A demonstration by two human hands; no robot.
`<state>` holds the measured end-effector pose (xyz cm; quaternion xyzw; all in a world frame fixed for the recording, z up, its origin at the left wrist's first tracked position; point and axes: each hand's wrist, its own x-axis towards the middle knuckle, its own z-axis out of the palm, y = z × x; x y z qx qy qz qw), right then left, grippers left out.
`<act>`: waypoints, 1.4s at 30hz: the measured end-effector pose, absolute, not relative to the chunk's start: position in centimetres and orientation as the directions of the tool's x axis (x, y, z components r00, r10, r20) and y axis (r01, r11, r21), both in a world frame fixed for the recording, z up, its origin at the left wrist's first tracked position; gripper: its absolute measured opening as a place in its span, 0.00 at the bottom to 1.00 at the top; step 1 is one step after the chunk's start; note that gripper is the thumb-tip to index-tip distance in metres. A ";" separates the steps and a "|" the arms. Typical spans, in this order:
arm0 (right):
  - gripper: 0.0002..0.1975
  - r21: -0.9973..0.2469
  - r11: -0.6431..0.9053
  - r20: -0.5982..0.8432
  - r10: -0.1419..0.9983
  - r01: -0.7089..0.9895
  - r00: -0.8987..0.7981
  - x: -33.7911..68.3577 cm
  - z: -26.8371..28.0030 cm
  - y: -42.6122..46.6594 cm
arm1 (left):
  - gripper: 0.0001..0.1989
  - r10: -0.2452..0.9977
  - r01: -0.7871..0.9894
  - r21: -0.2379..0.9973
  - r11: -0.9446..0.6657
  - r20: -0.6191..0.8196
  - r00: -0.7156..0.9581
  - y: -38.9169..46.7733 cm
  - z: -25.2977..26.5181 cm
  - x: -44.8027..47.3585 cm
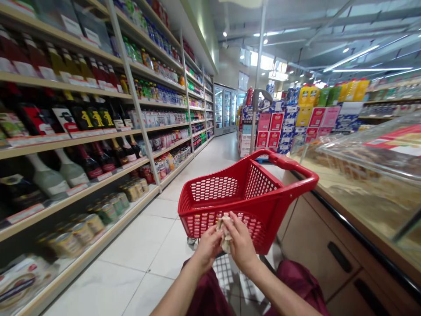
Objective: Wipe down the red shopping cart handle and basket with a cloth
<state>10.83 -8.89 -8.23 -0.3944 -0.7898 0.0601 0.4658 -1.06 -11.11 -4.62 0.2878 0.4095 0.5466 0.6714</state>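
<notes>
Between my two hands is a crumpled beige cloth (226, 240), held just in front of the near side of a red plastic shopping cart (279, 206). My left hand (209, 246) pinches the cloth from its left edge. Fingers of my right hand (241, 241) lie over its top and right side, closed on it. Whether the cloth touches the cart wall I cannot tell. The cart's basket has rows of holes in its walls, and its handle (301, 173) points toward the right. No goods show inside the basket.
Shelves (82, 139) of bottles and cans line the left side. At right stands a wooden counter (315, 241) with drawers and clear covers over food. Stacked boxes (269, 129) and juice bottles (351, 90) are behind the cart. Fridges (225, 107) stand far back over a tiled floor (148, 245).
</notes>
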 end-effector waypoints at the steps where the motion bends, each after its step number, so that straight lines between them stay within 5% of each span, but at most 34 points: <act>1: 0.24 -0.401 0.727 0.693 0.639 0.558 -0.334 10.8 -8.5 -9.1 | 0.18 0.967 -0.496 0.832 0.246 -0.245 0.069 -11.1 -4.8 -1.3; 6: 0.38 -0.323 0.752 0.494 0.652 0.575 -0.575 10.2 -9.5 -10.2 | 0.07 0.949 -0.451 0.844 0.290 -0.315 0.020 -11.5 -5.6 -2.2; 9: 0.30 -0.244 0.758 0.447 0.642 0.605 -0.623 9.8 -9.1 -9.6 | 0.04 0.931 -0.377 0.853 0.361 -0.351 0.098 -11.5 -5.2 -2.9; 12: 0.21 -0.103 0.849 0.488 0.498 0.519 -0.717 9.3 -7.4 -8.1 | 0.07 0.931 -0.301 0.881 0.365 -0.341 0.132 -10.6 -3.9 -4.1; 16: 0.18 0.027 0.882 0.589 0.366 0.470 -0.720 8.6 -4.3 -5.6 | 0.11 0.993 0.220 0.974 0.051 -0.026 -0.115 -8.1 -2.1 -6.4; 18: 0.19 0.038 0.846 0.642 0.387 0.531 -0.662 8.5 -3.7 -4.4 | 0.14 0.965 0.457 0.888 -0.057 0.166 -0.203 -7.0 -1.9 -7.4; 21: 0.19 0.063 0.810 0.636 0.417 0.582 -0.649 8.8 -5.1 -3.2 | 0.22 0.943 0.579 0.809 -0.096 0.260 -0.207 -6.5 -2.9 -7.8; 27: 0.14 0.053 0.847 0.538 0.422 0.529 -0.730 10.3 -10.5 -4.5 | 0.29 0.944 0.955 0.278 -0.105 0.329 0.008 -7.2 -5.3 -6.9; 31: 0.16 -0.129 0.844 0.664 0.463 0.521 -0.587 11.3 -8.8 -5.5 | 0.28 0.942 0.924 0.354 -0.146 0.335 0.021 -6.9 -4.7 -6.4; 35: 0.19 -0.527 0.747 0.695 0.653 0.405 -0.300 12.4 -6.0 -6.3 | 0.32 0.933 0.583 0.745 -0.324 0.354 0.067 -6.7 -4.5 -4.6; 38: 0.17 -0.757 0.618 0.579 0.785 0.212 -0.223 13.0 -5.1 -7.0 | 0.29 0.994 0.109 0.989 -0.098 0.091 0.067 -7.2 -5.2 -2.7; 42: 0.16 -0.793 0.578 0.548 0.814 0.190 -0.192 13.3 -4.9 -7.0 | 0.18 0.978 -0.138 0.971 0.197 -0.184 0.102 -8.4 -6.4 -0.4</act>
